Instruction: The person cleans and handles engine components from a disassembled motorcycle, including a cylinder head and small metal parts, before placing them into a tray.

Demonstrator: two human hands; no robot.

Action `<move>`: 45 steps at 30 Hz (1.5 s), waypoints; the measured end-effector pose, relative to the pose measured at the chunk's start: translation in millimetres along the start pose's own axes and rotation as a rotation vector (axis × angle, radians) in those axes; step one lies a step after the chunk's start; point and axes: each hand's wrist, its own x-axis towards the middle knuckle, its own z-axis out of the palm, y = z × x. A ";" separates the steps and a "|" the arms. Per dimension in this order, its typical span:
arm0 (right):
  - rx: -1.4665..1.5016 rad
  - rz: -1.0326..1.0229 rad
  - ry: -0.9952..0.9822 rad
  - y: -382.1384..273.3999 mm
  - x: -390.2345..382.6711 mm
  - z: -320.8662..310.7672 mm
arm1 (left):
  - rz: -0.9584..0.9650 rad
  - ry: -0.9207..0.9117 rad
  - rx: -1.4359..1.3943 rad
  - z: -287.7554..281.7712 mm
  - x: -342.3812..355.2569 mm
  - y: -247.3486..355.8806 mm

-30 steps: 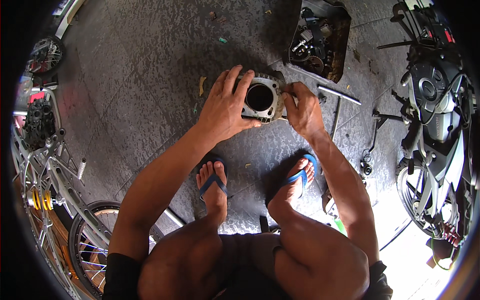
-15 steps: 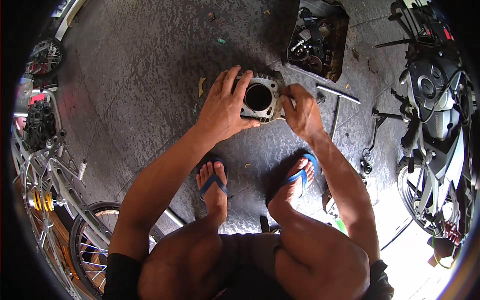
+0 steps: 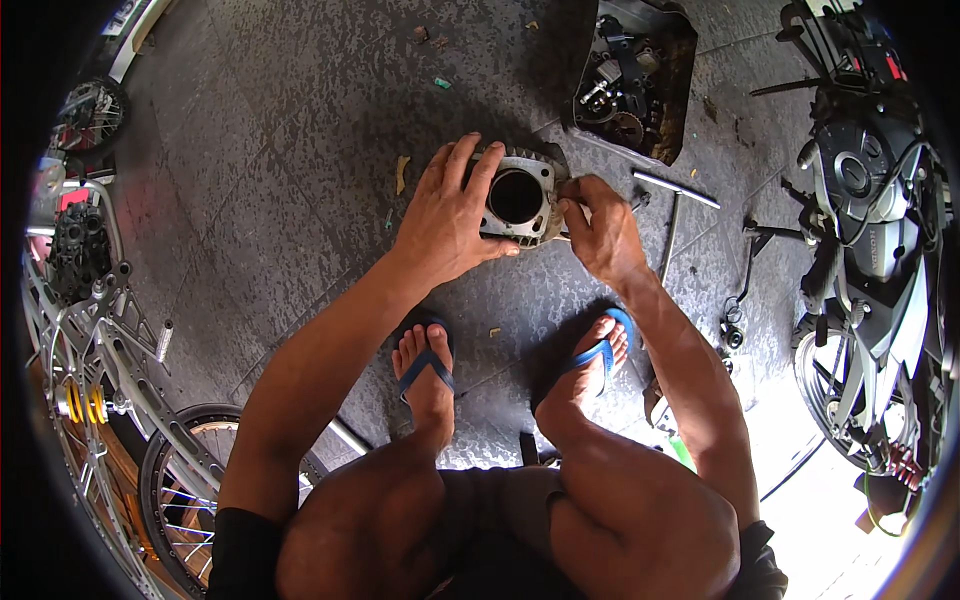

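An engine cylinder block (image 3: 533,228), metal with fins and a round dark bore facing up, is on the floor in front of my feet. My left hand (image 3: 447,208) grips its left side, fingers over the far edge and thumb at the near edge. At the block's right side is my right hand (image 3: 605,228), its thumb and curled index finger pinched together against the side. What the pinch holds, if anything, is hidden by the fingers.
An angular tray (image 3: 688,60) of greasy engine parts lies at the far right. Beside my right hand are a metal T-shaped tool (image 3: 677,189) and loose parts. A motorcycle (image 3: 870,200) stands at the right, a bare frame (image 3: 130,340) and spoked wheel (image 3: 190,480) at the left.
My right hand's fingers have shifted very slightly at the block's side. The left hand and the cylinder block have stayed in place.
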 end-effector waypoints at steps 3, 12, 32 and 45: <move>-0.025 -0.005 -0.015 -1.6 -1.8 0.5 | -0.005 0.001 0.003 -2.7 0.7 -0.2; 0.041 0.004 0.036 -2.7 0.8 3.8 | 0.004 0.018 -0.001 -1.6 1.4 -0.8; 1.352 0.859 0.143 -2.3 -109.5 31.4 | -0.234 -0.113 -0.672 50.8 -89.8 79.7; 0.678 0.869 -0.114 -31.2 -116.3 10.4 | -0.433 -0.470 -1.333 79.8 -91.9 82.0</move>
